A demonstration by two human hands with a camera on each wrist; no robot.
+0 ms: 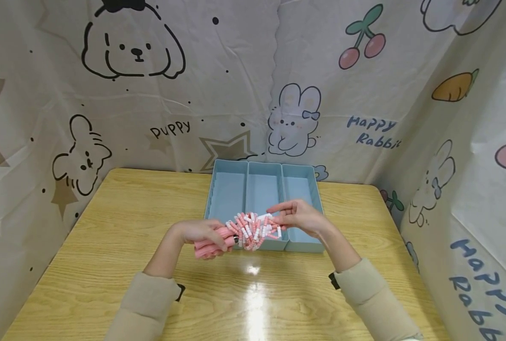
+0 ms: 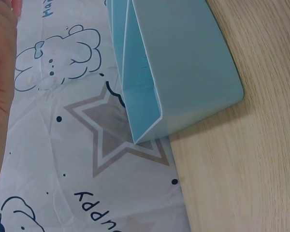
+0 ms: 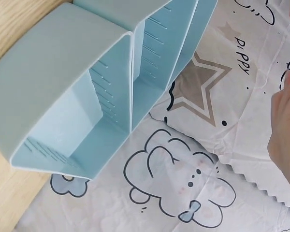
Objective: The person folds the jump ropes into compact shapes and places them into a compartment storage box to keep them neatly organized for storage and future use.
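In the head view my left hand [image 1: 206,234] grips the pink handles [image 1: 212,242] of a beaded skipping rope. Its bundle of pink and white beads [image 1: 253,230] hangs between my two hands, above the near edge of the blue bins. My right hand [image 1: 295,215] pinches the right side of the bead bundle with thumb and fingers. Three light blue open bins [image 1: 265,199] stand side by side just behind the hands and look empty. The left wrist view shows only a sliver of my palm [image 2: 1,72] and a blue bin [image 2: 183,67]. The right wrist view shows the bins' insides [image 3: 111,96].
A wooden table [image 1: 121,255] carries everything. Cartoon-printed cloth walls [image 1: 172,94] close in the back, left and right sides. Bare tabletop lies left of the bins and in front of my forearms.
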